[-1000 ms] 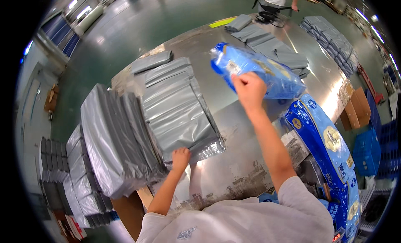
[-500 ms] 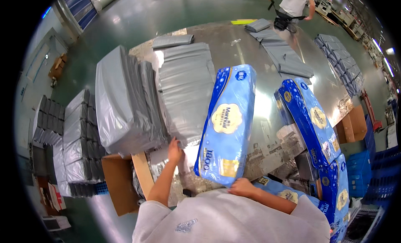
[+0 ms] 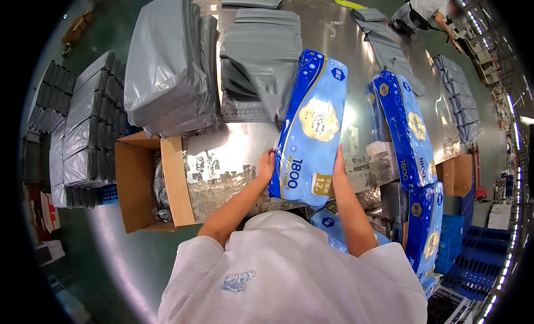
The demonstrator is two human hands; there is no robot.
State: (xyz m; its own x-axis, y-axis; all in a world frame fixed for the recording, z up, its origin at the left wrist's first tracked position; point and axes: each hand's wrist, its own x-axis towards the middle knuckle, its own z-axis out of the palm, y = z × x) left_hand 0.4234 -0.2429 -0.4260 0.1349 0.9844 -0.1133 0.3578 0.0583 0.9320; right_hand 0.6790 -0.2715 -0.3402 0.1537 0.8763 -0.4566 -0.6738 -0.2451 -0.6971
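A long blue plastic-wrapped tissue pack (image 3: 314, 123) is between my two hands at the near side of the metal table. My left hand (image 3: 267, 167) grips its left edge, fingers partly hidden at the side. The right edge is gripped by my right hand (image 3: 339, 163), its fingers lying along the pack. Just beyond and to the left lies a stack of flat grey plastic bags (image 3: 267, 37). The top bag is rumpled, one corner folded toward the pack and partly behind it. Whether the bag touches the pack, I cannot tell.
Big grey bag bundles (image 3: 161, 68) stand left of the stack, above an open cardboard box (image 3: 136, 182). More blue packs (image 3: 409, 129) are piled at the right, near blue crates (image 3: 473, 263). A person (image 3: 425, 9) is beyond the table.
My left hand has gone from the bag stack's near edge to the pack's left side. My right hand has moved up from its lower end to its right side. The top bag is now folded over.
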